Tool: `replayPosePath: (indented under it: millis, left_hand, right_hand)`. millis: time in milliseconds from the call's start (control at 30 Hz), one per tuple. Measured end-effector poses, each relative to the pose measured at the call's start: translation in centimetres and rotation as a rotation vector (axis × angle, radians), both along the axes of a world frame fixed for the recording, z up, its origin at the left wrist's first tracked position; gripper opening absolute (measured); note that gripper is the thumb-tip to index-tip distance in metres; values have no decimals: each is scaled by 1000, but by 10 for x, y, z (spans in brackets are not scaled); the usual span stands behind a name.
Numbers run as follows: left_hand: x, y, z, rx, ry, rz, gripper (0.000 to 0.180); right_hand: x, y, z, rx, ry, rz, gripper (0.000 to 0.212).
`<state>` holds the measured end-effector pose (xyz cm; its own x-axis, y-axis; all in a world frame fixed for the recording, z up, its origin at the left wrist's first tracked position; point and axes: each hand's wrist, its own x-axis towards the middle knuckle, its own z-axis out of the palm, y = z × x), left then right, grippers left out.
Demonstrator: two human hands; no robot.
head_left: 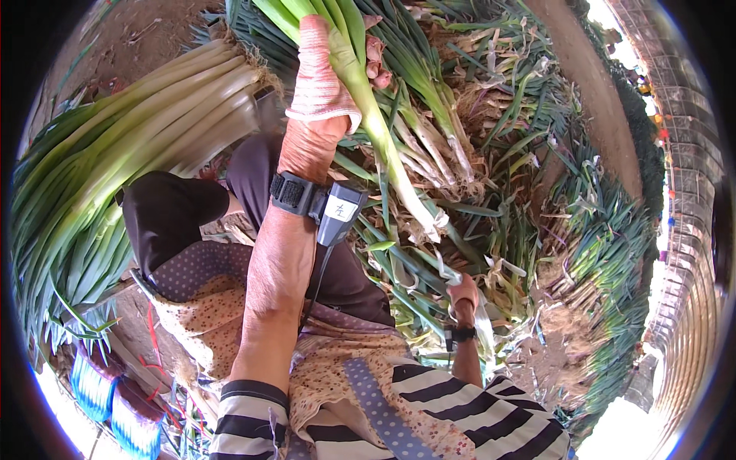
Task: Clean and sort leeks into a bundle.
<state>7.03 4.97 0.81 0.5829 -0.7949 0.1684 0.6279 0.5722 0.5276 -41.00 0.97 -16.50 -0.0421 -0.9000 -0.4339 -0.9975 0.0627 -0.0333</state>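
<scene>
Our gloved left hand closed around a long green onion, leaf tops cut off by the upper edge, white end slanting down above loose onions and leaves, our right hand small, its grip too hidden to tell.

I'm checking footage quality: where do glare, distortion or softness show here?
Head view, right edge: white glare burns out detail beside the ribbed surface, which bends along the fisheye rim; head view, upper middle: the left hand and held leek look fairly sharp; head view, lower right: the right hand is small, its detail hard to make out.
</scene>
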Motion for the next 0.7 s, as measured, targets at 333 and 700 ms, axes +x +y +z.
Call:
replayPosePath:
  millis: [333, 700]
  left_hand:
    - [-20, -4, 9, 154, 100, 100, 53]
    - [-24, -2, 20, 165, 215, 126, 26]
  right_hand:
    - [236, -4, 159, -580, -901, 640, 74]
    - [312, -18, 164, -372, -952, 783, 78]
